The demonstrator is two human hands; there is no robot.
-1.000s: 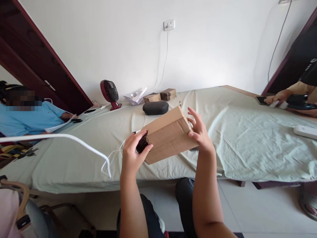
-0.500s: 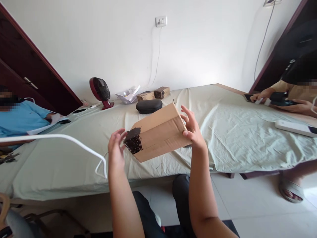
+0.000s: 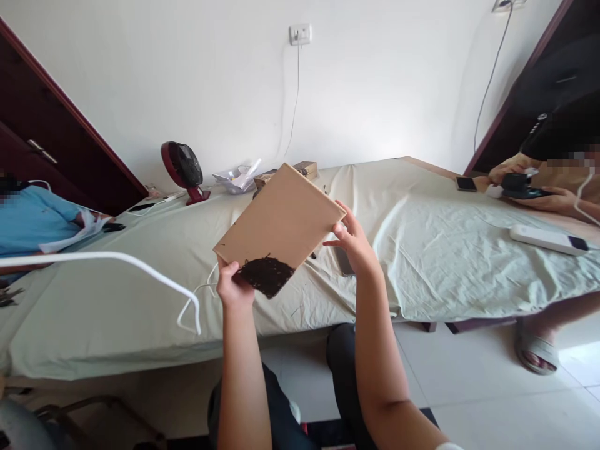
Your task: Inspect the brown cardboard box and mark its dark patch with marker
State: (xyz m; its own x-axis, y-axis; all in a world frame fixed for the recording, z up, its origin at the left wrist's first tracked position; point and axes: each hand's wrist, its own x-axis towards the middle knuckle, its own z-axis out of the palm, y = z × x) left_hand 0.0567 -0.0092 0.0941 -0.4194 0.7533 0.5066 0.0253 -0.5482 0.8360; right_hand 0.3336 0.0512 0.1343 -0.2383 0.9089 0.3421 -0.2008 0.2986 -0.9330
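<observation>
I hold a brown cardboard box (image 3: 281, 225) up over the near edge of a bed. Its broad plain face is turned to me, with a black scribbled patch (image 3: 265, 275) at the lower corner. My left hand (image 3: 233, 289) grips that lower left corner, fingers hidden behind the box. My right hand (image 3: 352, 242) presses the box's right edge with curled fingers. A phone (image 3: 344, 261) lies on the sheet just behind my right hand.
The bed has a pale green sheet (image 3: 435, 237). A red desk fan (image 3: 180, 167), papers (image 3: 234, 179) and small boxes stand by the wall. A white cable (image 3: 117, 265) arcs at left. One person sits at the left, another at the right holds a device (image 3: 518, 185); a white power strip (image 3: 546, 239) lies nearby.
The box has been turned so its broad face now points at me. My left hand went from open beside it to gripping its lower corner. The view shifted slightly.
</observation>
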